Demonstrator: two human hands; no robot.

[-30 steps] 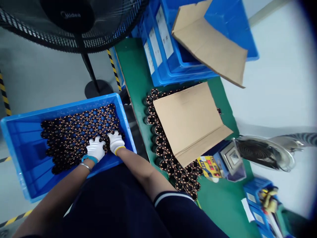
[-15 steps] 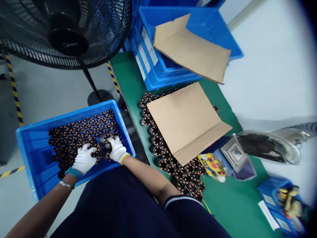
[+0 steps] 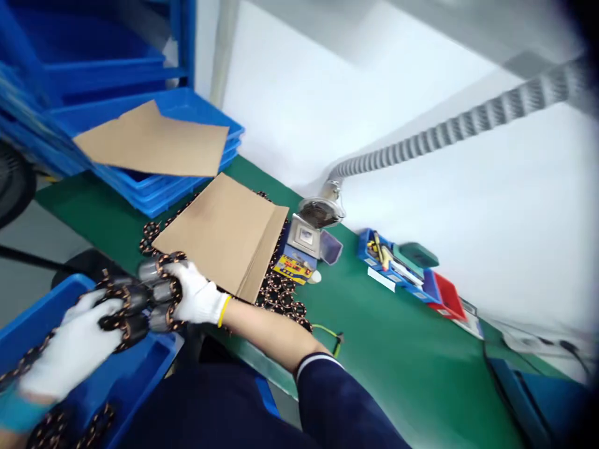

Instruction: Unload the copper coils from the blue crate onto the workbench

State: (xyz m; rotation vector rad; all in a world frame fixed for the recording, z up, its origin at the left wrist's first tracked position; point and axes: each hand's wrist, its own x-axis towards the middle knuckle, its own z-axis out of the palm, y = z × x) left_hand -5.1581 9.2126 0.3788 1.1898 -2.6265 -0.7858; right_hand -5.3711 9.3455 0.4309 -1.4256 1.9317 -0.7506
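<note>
My left hand [image 3: 77, 343], in a white glove, closes around several motor stators [image 3: 135, 298], dark cylinders with copper-coloured windings at their ends. White-gloved too, my right hand [image 3: 194, 293] grips several more stators [image 3: 161, 292] with grey metal sides. The two clusters meet end to side between my hands, above the corner of a blue bin [image 3: 156, 358]. Other stators [image 3: 49, 430] lie in the bin below my left hand. On the green bench [image 3: 365, 343], beside my right hand, a cardboard sheet [image 3: 215, 231] covers part of a group of stators [image 3: 281, 293].
Stacked blue trays [image 3: 206, 103] with bent cardboard [image 3: 154, 143] on top stand at the back left. A yellow box [image 3: 296, 267], a fume extractor hood [image 3: 321, 212] and small bins [image 3: 447, 293] line the bench's wall side. A fan's edge [image 3: 14, 181] shows at left.
Both hands have lifted stators up out of the bin and moved toward the bench. My view has swung right, bringing the wall, hose and small bins further in.
</note>
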